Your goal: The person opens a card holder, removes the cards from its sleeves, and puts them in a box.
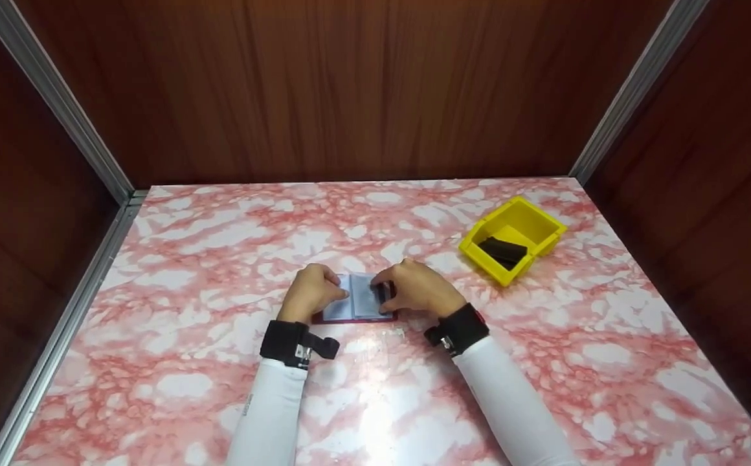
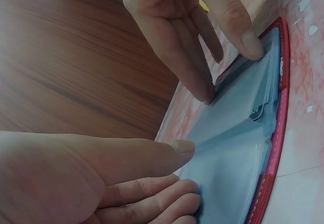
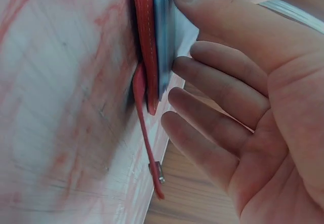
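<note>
An open card holder [image 1: 366,317] lies on the table, with a red stitched cover and clear plastic sleeves [image 2: 230,168]. A dark card [image 1: 382,292] shows in the right-hand sleeve, and one corner of it bears small print in the left wrist view. My left hand [image 1: 311,292] holds the left side, thumb on the page and the other fingers curled by its far edge. My right hand [image 1: 422,288] grips the right end across its width between thumb and index finger. In the right wrist view its other fingers [image 3: 202,133] are spread loosely beyond the edge.
A yellow bin [image 1: 547,236] stands at the back right with dark flat pieces [image 1: 504,251] inside. From the cover hangs a red strap [image 3: 143,127] with a metal snap. Wood-grain panels [image 1: 349,90] enclose the marbled table at the back and both sides.
</note>
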### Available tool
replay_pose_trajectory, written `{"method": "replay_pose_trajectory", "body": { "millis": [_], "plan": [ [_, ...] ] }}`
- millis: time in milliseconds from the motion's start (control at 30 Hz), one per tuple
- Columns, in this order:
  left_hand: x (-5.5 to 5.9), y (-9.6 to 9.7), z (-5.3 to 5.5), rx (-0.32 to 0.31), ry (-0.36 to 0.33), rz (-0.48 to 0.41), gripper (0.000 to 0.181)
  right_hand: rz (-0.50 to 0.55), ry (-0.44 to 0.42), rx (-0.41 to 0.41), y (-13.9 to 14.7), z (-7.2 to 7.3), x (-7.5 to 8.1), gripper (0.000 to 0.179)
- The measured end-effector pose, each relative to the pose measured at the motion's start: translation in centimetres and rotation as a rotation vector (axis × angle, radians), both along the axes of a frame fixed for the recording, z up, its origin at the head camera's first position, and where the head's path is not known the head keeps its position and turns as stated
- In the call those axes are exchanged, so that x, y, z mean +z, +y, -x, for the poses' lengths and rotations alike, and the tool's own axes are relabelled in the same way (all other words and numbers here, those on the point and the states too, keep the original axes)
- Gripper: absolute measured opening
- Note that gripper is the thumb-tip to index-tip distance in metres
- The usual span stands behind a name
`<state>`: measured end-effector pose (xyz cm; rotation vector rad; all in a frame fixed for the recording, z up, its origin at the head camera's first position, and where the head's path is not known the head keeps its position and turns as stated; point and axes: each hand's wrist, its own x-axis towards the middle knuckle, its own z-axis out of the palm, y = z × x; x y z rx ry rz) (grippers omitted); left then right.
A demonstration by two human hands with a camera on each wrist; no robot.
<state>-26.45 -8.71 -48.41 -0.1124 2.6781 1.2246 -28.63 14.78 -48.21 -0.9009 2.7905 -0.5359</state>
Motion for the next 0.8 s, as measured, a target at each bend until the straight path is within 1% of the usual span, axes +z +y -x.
{"method": "replay_pose_trajectory", "body": {
  "millis": [167,267,400,633,800],
  "plan": [
    [-0.14,-0.17,-0.02,0.005,-0.007,-0.006,0.025,0.012,0.007,0.024,-0.34,0.03,-0.20,0.051],
    [-0.21,-0.28,-0.03,0.007,-0.006,-0.009,0.024,0.026,-0.027,0.031,-0.49,0.01,-0.24,0.050],
    [-0.29,-0.39,-0.04,0.004,0.003,-0.016,0.023,0.036,-0.067,0.015,-0.65,-0.03,-0.31,0.049],
    [0.02,-0.36,-0.16,-0.003,0.009,-0.035,0.024,0.046,0.050,-0.005,-0.94,0.04,-0.56,0.048],
    [0.11,-0.51,-0.04,-0.018,0.024,-0.055,0.021,0.095,0.068,-0.042,-0.51,0.13,-0.54,0.047]
  ]
}}
